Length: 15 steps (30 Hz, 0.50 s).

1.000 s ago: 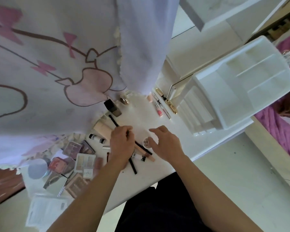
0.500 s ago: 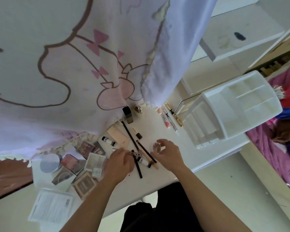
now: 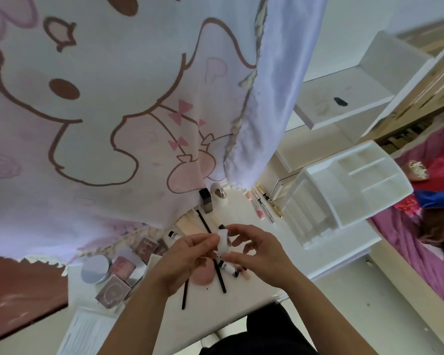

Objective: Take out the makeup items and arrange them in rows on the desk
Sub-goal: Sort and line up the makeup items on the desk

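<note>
Left hand (image 3: 187, 260), right hand (image 3: 264, 254), half-hidden white jar (image 3: 223, 241)

A large pale cloth (image 3: 108, 129) printed with a pink cartoon animal hangs beyond the left hand (image 3: 180, 260) and high above it. Far beyond the right hand (image 3: 262, 254) there is a white shelf (image 3: 362, 90) with a dark stain (image 3: 340, 101). Purple bedding (image 3: 405, 252) lies well to the right of this hand. A paper sheet (image 3: 87, 329) lies nearer than the left hand and to its left, beside a brown surface (image 3: 18, 290).
</note>
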{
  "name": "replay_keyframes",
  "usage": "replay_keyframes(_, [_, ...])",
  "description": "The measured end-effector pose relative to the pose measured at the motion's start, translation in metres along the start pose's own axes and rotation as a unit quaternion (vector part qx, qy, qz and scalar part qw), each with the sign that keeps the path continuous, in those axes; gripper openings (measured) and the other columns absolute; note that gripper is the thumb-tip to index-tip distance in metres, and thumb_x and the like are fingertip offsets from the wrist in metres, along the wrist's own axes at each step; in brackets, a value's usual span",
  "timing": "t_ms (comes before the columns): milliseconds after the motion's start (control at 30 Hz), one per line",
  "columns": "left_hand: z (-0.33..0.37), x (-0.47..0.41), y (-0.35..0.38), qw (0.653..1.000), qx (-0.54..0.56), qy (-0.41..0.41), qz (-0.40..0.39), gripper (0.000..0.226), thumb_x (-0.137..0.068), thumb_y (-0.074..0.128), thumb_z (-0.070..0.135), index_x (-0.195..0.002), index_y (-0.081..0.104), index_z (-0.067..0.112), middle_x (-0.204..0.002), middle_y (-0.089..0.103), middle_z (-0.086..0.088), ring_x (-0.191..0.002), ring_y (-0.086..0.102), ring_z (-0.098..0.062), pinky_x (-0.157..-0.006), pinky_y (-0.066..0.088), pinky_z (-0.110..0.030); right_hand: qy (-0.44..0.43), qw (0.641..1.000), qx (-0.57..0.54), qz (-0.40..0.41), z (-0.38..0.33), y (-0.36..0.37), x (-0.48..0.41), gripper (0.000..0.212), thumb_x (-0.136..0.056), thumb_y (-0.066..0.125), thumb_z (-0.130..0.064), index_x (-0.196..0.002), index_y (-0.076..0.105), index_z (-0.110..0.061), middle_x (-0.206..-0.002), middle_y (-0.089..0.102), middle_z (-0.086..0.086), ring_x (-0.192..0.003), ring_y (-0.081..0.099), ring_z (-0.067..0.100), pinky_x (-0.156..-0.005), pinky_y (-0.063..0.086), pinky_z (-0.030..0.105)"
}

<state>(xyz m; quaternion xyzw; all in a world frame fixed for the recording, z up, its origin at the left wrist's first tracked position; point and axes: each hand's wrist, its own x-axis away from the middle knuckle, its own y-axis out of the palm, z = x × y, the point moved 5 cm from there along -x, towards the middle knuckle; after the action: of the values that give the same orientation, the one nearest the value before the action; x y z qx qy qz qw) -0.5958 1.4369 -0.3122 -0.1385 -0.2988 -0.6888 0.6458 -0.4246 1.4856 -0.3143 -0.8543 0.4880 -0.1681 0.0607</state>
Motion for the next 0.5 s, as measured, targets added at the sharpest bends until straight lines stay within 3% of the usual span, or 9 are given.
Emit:
replay_keyframes(133, [0.005, 0.009, 0.001, 0.998, 0.058, 0.009, -0.012, 0.033, -0.088, 0.065, 0.027, -0.109, 0.073, 0.003, -0.095, 0.071, -0.013, -0.078, 0.062, -0.014, -0.07, 0.048, -0.024, -0.027, 1.0, 0.0, 0.012, -0.018, 0.0, 0.006, 0.049, -0.073, 0.089, -0.026, -0.117, 0.069, -0.034, -0.108, 0.07, -0.013, -0.096, 0.066, 0.007, -0.078, 0.052, 0.02])
replay_keyframes(233, [0.006, 0.015, 0.004, 0.996, 0.089, 0.005, -0.021, 0.036, -0.088, 0.064, 0.025, -0.111, 0.071, -0.002, -0.101, 0.071, -0.019, -0.082, 0.066, -0.018, -0.071, 0.051, -0.027, -0.044, 0.999, 0.014, 0.027, -0.024, 0.0, 0.012, 0.05, -0.071, 0.09, -0.031, -0.117, 0.069, -0.035, -0.107, 0.069, -0.013, -0.095, 0.065, 0.008, -0.076, 0.049, 0.017])
replay_keyframes(500, [0.0, 0.034, 0.001, 0.994, 0.099, 0.009, -0.037, 0.038, -0.092, 0.063, 0.036, -0.113, 0.073, 0.006, -0.104, 0.07, -0.017, -0.089, 0.064, -0.02, -0.076, 0.052, -0.029, -0.052, 0.997, 0.049, 0.01, -0.035, 0.015, 0.022, 0.046, -0.076, 0.084, -0.039, -0.118, 0.066, -0.041, -0.105, 0.063, -0.017, -0.095, 0.059, 0.004, -0.078, 0.042, 0.011])
